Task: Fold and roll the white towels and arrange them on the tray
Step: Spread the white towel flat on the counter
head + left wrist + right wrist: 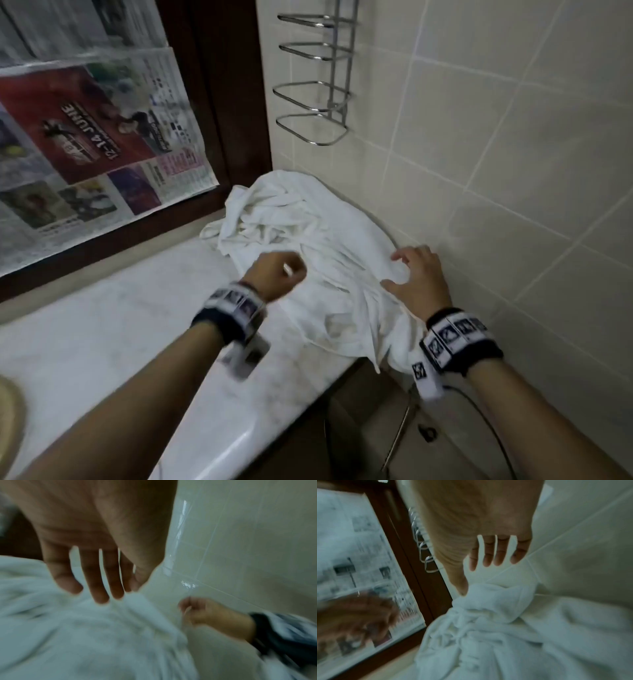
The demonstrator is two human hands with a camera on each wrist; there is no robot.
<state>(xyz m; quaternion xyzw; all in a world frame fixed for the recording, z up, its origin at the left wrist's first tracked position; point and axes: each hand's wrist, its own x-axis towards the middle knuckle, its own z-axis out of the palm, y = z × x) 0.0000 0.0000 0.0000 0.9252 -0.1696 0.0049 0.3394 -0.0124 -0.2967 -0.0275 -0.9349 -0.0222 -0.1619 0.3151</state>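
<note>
Towels (308, 246) heaped on desk (120, 325), running far-left to near-right. Right hand (416, 277) nearer, spread wide on cloth; left hand (279, 270) hovers, fingers straight, empty.

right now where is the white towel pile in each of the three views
Head: the white towel pile lies centre, on the counter against the tiled wall.
Left wrist: it fills the lower left, under the left hand.
Right wrist: it fills the lower centre and right, below the right hand.
Shared landmark: the tiled wall, beside the pile in every view.
</note>
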